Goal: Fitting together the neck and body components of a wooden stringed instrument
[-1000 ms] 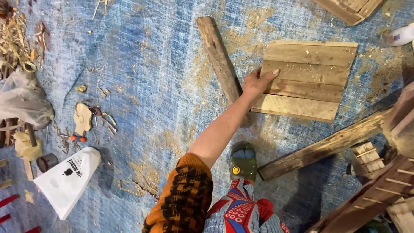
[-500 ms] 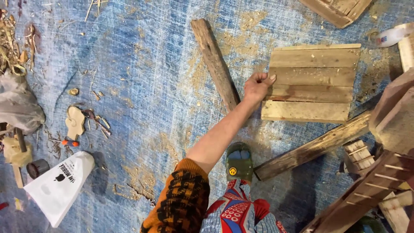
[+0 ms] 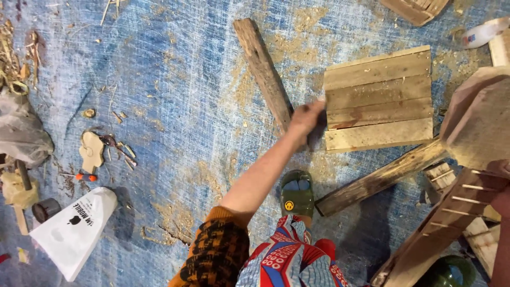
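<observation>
Rough slatted wooden panel (image 3: 378, 98) lies on blue tarp (image 3: 170, 106); left hand's (image 3: 307, 118) blurred grip touches its edge, closure unclear.

Orange-and-black checked sleeve (image 3: 215, 255), red-blue patterned garment (image 3: 289, 260), green sandal (image 3: 297, 194) — yellow round badge.

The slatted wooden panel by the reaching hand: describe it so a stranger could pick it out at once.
Start from the blue woven tarp that covers the ground, dusted with sawdust. Toward its upper right, just past the left hand, lies the wooden panel. It is a flat square of four pale planks set edge to edge, unlike the single dark weathered beam beside it and the other beam below.
</observation>
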